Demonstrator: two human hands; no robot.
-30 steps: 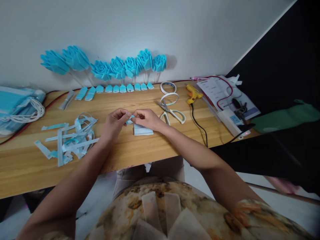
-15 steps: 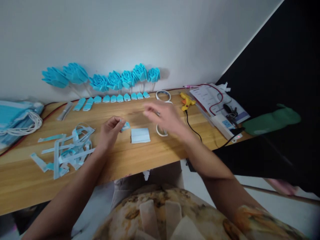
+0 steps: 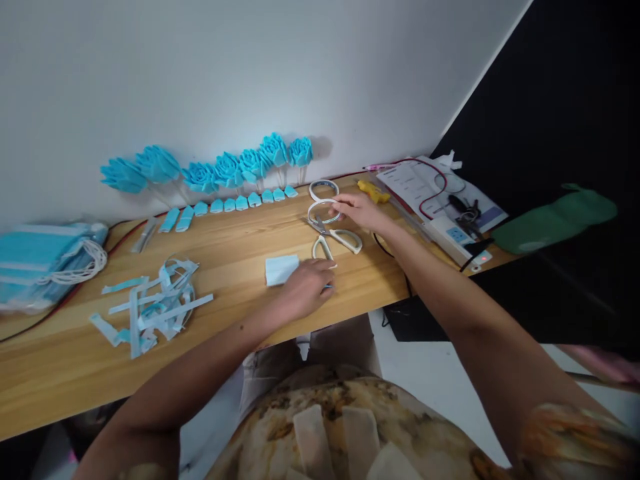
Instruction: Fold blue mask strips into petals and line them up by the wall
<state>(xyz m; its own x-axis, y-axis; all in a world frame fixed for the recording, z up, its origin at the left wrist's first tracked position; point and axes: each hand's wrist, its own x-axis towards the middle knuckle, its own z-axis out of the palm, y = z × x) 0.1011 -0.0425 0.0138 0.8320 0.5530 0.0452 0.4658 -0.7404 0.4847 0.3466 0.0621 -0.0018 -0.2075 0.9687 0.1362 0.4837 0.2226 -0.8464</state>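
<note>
My right hand [image 3: 359, 211] pinches the edge of a white roll of tape [image 3: 311, 212] lying at the back of the table. Scissors [image 3: 345, 239] with pale handles lie open just in front of that roll, their blades reaching over it. Lower down, my left hand [image 3: 309, 288] is closed around a small folded blue piece, of which only a sliver [image 3: 329, 287] shows under the fingers. Beside its knuckles lies a flat, pale blue square of mask fabric [image 3: 281, 269]. A second tape roll [image 3: 324, 190] sits behind the first.
Blue fabric flowers [image 3: 227, 169] on sticks lean against the wall, with a row of folded blue pieces [image 3: 241, 203] before them. Cut strips [image 3: 160, 303] lie left, near bagged masks [image 3: 30, 260]. A yellow glue gun [image 3: 374, 192] and a power strip [image 3: 453, 240] are right.
My left hand has moved right, past the fabric square towards the scissors. My right hand has gone from a blur over the scissors to the tape roll. The view has shifted slightly.
</note>
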